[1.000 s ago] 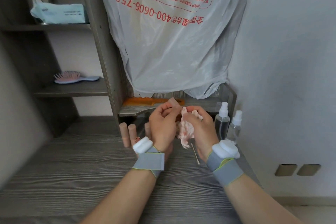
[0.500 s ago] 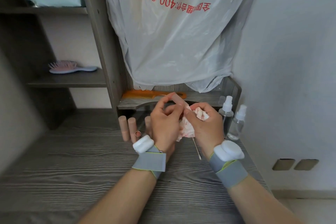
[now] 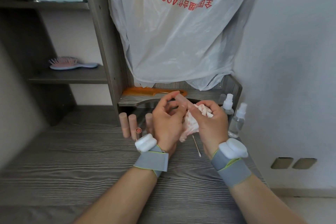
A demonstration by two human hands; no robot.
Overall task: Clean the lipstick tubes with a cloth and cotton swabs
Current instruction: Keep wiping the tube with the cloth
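Note:
My left hand (image 3: 166,121) pinches a pale pink lipstick tube (image 3: 181,101) by its upper end, tilted toward the right. My right hand (image 3: 211,122) grips a white cloth (image 3: 190,125) stained red and presses it around the tube's lower end. Three more pink tubes (image 3: 128,123) stand upright on the desk just left of my left wrist, and a small open piece (image 3: 138,130) with red inside sits among them. A cotton swab (image 3: 196,145) lies on the desk between my wrists.
Two clear spray bottles (image 3: 236,120) stand right of my right hand by the wall. An orange comb (image 3: 145,91) lies on the low shelf behind my hands. A white plastic bag (image 3: 178,29) hangs above. A hairbrush (image 3: 71,62) rests on the left shelf.
My view has tilted down and closer. My left fingers have shifted up the tube, which now sticks out further from the cloth. Both hands stay together above the desk.

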